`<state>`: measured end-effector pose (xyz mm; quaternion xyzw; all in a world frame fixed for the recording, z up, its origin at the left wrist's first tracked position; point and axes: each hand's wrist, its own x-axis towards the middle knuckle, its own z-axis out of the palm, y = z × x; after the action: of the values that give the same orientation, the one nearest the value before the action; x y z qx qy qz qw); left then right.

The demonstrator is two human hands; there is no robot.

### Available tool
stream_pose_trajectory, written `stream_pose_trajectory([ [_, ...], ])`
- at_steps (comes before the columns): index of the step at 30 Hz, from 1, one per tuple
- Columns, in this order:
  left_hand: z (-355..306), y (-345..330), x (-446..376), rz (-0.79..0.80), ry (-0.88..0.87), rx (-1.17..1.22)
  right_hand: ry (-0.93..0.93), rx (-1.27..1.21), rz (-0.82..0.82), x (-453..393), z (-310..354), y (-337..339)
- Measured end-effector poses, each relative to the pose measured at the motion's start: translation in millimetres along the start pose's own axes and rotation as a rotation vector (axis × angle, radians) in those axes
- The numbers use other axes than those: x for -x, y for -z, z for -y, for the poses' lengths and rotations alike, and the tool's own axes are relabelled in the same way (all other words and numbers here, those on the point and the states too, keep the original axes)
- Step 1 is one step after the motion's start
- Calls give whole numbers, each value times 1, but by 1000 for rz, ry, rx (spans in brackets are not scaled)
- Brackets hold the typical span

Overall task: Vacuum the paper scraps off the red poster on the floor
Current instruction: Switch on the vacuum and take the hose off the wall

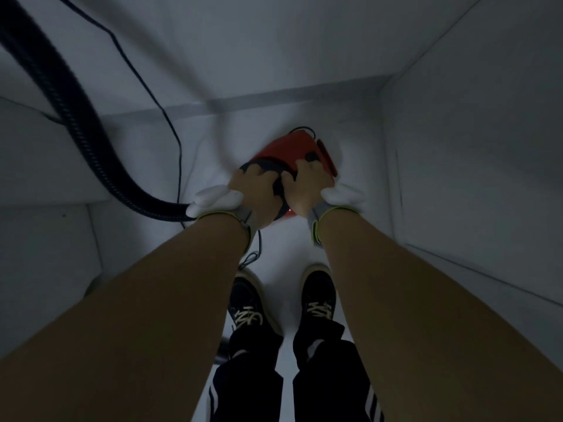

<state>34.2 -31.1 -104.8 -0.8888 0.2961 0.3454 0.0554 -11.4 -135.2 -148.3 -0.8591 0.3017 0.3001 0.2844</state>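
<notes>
Shoes [253,309]: standing on white floor [286,248], nearest the camera. Left hand [254,187]: curling over the black top of the vacuum [292,153], fingers bent, apparently gripping. Right hand [304,184]: pressing down beside it, fingers partly folded; whether gripping cannot be told. Vacuum: sitting directly under both hands, red, in a corner. Hose [76,126]: trailing leftward. Poster, scraps: not in view. Advice: probably lifting evenly, minding the cord [170,123].
</notes>
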Motion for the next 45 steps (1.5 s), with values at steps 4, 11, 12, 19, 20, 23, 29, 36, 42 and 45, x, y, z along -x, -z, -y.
stream_pose_trajectory([
  [4,9,26,26,-11,59,54,61,75,-63,30,23,26],
  [11,46,91,105,-159,215,208,208,137,-52,115,101,100],
  [12,52,99,117,-163,253,215,237,156,-42,126,112,105],
  [19,115,164,215,-294,448,286,446,233,-40,205,215,140],
  [20,126,172,233,-312,481,295,485,234,-41,218,230,143],
  [23,163,190,293,-397,586,322,621,266,-10,262,282,150],
  [29,217,211,374,-632,851,428,792,342,7,315,350,158],
  [36,302,232,445,-902,1139,812,930,466,-44,370,426,153],
  [42,341,234,434,-694,936,1051,979,522,-143,384,474,150],
  [45,346,236,433,-710,882,1077,1056,582,-194,393,497,149],
])
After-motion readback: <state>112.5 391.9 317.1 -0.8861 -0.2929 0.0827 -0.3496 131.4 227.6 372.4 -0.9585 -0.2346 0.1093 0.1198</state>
